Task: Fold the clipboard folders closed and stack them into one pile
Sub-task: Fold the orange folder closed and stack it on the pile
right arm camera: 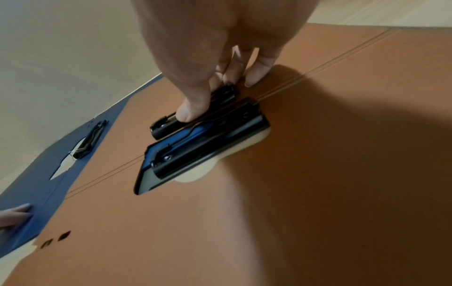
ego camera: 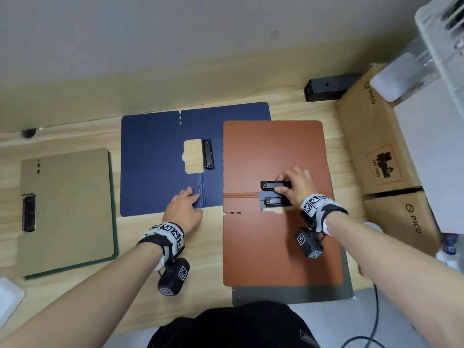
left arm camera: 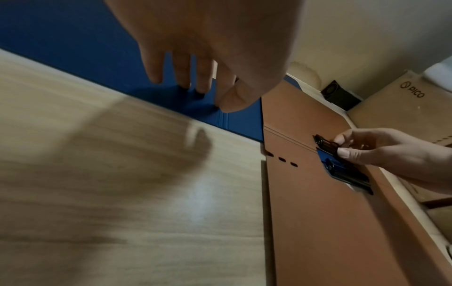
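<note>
Three folders show on the wooden desk [ego camera: 206, 249], and a fourth, dark grey one [ego camera: 288, 295] peeks from under the brown folder [ego camera: 273, 151], which I take as the landmark. That brown folder lies spread open, its fold line running crosswise through the middle. To its left, partly tucked under its far corner, the blue folder [ego camera: 153, 156] is also spread flat, clip [ego camera: 208, 154] exposed. Further left of the brown one, well apart, lies the tan folder [ego camera: 67, 209] with a green edge; it looks already folded shut.

By my reading the task is early: one folder appears closed, two are plainly open, and no pile has been formed. Whether the grey one is folded cannot be told.

The right hand [ego camera: 295, 185] grasps the black clip [right arm camera: 195, 114] at the brown folder's middle, thumb and fingers pinching it; a second clip [right arm camera: 210, 143] shows through a cutout just beside. The left hand [ego camera: 184, 208] rests relaxed, fingers flat on the blue folder's near edge, left of the brown one.

Right of the brown folder stand cardboard boxes [ego camera: 376, 151]; beyond it a plain wall [ego camera: 175, 33], and a small black box [ego camera: 326, 87] against it. A dark cable [ego camera: 374, 322] trails at its near right.
</note>
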{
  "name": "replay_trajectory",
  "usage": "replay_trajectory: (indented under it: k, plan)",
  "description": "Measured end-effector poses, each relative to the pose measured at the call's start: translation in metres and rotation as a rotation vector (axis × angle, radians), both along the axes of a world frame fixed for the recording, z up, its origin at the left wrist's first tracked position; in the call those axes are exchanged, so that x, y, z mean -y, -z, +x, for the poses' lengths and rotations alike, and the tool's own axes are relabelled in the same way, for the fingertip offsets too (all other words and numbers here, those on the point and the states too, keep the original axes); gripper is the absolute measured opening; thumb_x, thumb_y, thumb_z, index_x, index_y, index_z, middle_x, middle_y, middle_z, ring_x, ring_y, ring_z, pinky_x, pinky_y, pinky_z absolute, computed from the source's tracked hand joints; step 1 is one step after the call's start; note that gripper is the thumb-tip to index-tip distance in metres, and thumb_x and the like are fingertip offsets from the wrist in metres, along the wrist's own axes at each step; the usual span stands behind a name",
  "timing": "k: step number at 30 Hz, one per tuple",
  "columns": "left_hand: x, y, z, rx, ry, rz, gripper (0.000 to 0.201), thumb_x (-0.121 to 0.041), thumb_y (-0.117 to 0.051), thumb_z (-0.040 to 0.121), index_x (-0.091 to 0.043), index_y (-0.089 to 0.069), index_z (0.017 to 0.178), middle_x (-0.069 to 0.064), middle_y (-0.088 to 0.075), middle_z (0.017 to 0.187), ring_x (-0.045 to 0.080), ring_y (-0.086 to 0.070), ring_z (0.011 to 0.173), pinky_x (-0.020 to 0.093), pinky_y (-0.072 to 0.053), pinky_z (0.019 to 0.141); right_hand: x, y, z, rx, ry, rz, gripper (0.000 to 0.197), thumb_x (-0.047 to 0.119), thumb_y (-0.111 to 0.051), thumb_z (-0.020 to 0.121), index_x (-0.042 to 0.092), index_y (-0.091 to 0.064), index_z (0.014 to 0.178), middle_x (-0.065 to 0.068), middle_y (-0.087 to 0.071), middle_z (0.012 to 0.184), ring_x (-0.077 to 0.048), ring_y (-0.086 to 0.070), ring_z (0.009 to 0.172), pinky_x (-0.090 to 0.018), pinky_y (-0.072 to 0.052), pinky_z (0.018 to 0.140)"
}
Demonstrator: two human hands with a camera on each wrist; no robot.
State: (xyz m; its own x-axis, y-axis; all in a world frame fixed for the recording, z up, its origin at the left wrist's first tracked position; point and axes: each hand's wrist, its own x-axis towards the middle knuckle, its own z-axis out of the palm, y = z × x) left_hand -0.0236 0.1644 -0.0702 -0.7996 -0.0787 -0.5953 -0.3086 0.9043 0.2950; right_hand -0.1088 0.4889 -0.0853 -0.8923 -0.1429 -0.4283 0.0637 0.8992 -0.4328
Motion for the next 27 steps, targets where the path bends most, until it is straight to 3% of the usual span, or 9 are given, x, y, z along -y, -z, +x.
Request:
replay_trajectory:
  k: [10,12,15,19,21,23,24,27]
  plan:
    - [-0.006,-0.011,-0.004,0.064,0.015,-0.001,0.057,-0.025,-0.052,0.091,-0.015,-0.042,0.146,0.007,-0.023,0.159,0.027,-0.027,0.145,0.038,-0.031,0.114,0.004,-0.006,-0.012,0.092,0.019,-0.051,0.016,0.032,-0.074,0.08,0.025,-0.063,0.088,0.004,-0.048,0.094,-0.021,-0.04,0.1,-0.036,-0.037,0.09]
    - [-0.016,-0.013,-0.005,0.017,-0.008,0.051,0.049,-0.023,-0.053,0.09,-0.014,-0.051,0.138,0.007,-0.038,0.147,0.026,-0.037,0.137,0.037,-0.036,0.109,0.005,-0.008,-0.01,0.084,0.027,-0.043,0.015,0.032,-0.074,0.081,0.021,-0.065,0.087,0.002,-0.048,0.094,-0.021,-0.04,0.1,-0.035,-0.035,0.089]
    - [-0.037,-0.014,0.004,-0.059,-0.033,0.167,0.031,-0.018,-0.051,0.089,-0.016,-0.062,0.118,-0.001,-0.057,0.114,0.021,-0.055,0.114,0.033,-0.043,0.097,0.007,-0.009,-0.005,0.061,0.07,-0.017,0.014,0.033,-0.071,0.083,0.024,-0.064,0.076,0.001,-0.05,0.092,-0.019,-0.038,0.096,-0.038,-0.034,0.098]
    - [-0.057,-0.002,0.025,0.08,-0.196,0.344,0.033,-0.026,-0.053,0.093,-0.014,-0.056,0.123,-0.009,-0.062,0.089,0.017,-0.061,0.095,0.03,-0.047,0.09,0.011,-0.012,0.0,0.014,0.123,-0.016,0.015,0.033,-0.069,0.085,0.024,-0.065,0.075,0.0,-0.052,0.093,-0.018,-0.039,0.096,-0.04,-0.035,0.099]
    - [-0.057,0.007,0.031,0.131,-0.307,0.414,0.039,-0.03,-0.057,0.094,-0.011,-0.055,0.128,-0.001,-0.066,0.094,0.021,-0.063,0.099,0.029,-0.047,0.089,0.014,-0.015,0.0,-0.002,0.125,-0.024,0.015,0.034,-0.068,0.086,0.023,-0.065,0.076,0.0,-0.052,0.093,-0.02,-0.04,0.098,-0.039,-0.037,0.095]
    - [-0.054,0.011,0.033,0.18,-0.387,0.5,0.047,-0.031,-0.061,0.092,-0.011,-0.052,0.134,0.012,-0.064,0.122,0.024,-0.059,0.118,0.029,-0.044,0.095,0.015,-0.02,0.0,-0.022,0.117,-0.027,0.015,0.036,-0.067,0.086,0.023,-0.066,0.077,0.001,-0.051,0.092,-0.02,-0.04,0.097,-0.038,-0.036,0.093]
    - [-0.051,0.013,0.032,0.193,-0.427,0.564,0.05,-0.029,-0.063,0.091,-0.011,-0.051,0.136,0.01,-0.06,0.133,0.021,-0.055,0.125,0.031,-0.043,0.101,0.015,-0.023,-0.001,-0.031,0.116,-0.027,0.015,0.037,-0.066,0.087,0.024,-0.066,0.078,0.001,-0.051,0.092,-0.019,-0.04,0.096,-0.037,-0.036,0.092]
    - [-0.041,0.007,0.031,0.197,-0.539,0.687,0.036,-0.02,-0.067,0.09,-0.012,-0.059,0.124,0.005,-0.065,0.128,0.019,-0.063,0.113,0.04,-0.048,0.104,0.018,-0.033,-0.006,-0.054,0.145,-0.016,0.016,0.038,-0.064,0.088,0.03,-0.063,0.075,0.002,-0.051,0.091,-0.02,-0.04,0.096,-0.034,-0.036,0.085]
